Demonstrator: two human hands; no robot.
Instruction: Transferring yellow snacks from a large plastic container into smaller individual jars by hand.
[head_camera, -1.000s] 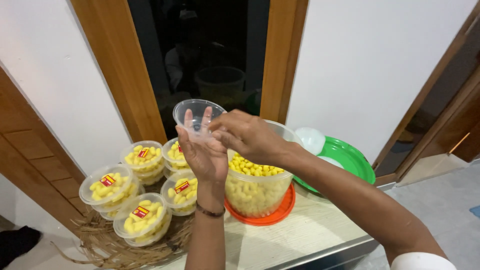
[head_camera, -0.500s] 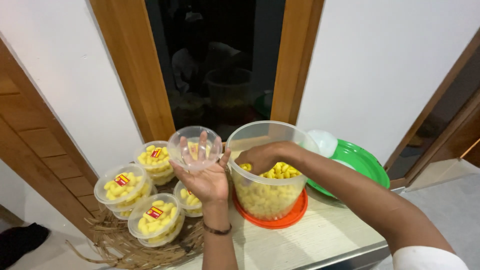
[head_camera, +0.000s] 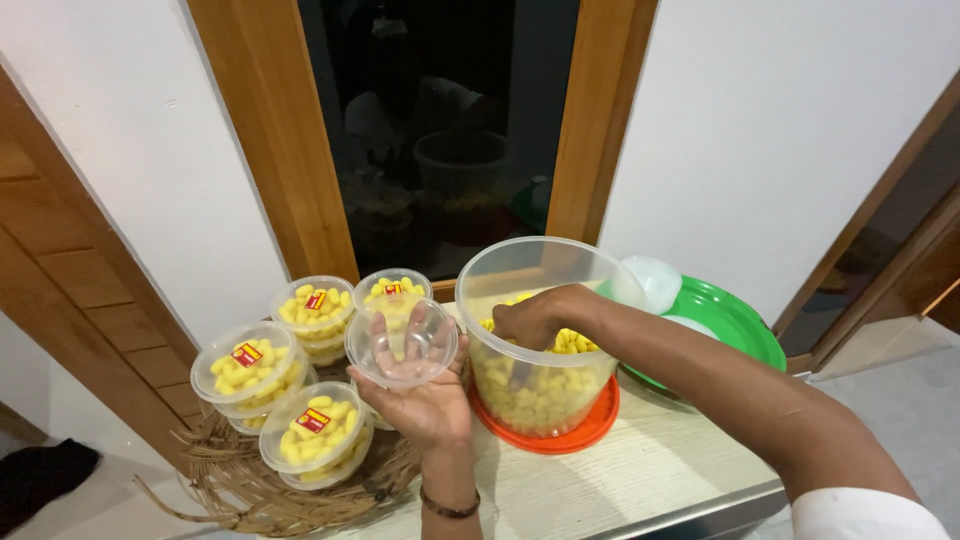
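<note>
My left hand (head_camera: 425, 400) holds a small empty clear plastic tub (head_camera: 402, 341), tilted so its mouth faces me, just left of a big clear container (head_camera: 545, 390). That container stands on an orange lid (head_camera: 592, 428) and is about half full of small yellow snacks (head_camera: 520, 392). My right hand (head_camera: 535, 318) reaches down inside its mouth, fingers closed among the yellow pieces; whether it grips any is hidden.
Several sealed small tubs of yellow snacks with red-and-yellow labels (head_camera: 315, 425) sit stacked on a woven mat (head_camera: 250, 490) at the left. A green plate (head_camera: 735, 320) with a white lid (head_camera: 655, 280) lies behind the big container. A dark window with wooden frame is beyond.
My right hand left the small tub and went down into the big container. My left hand lowered the empty tub and tilted it toward me.
</note>
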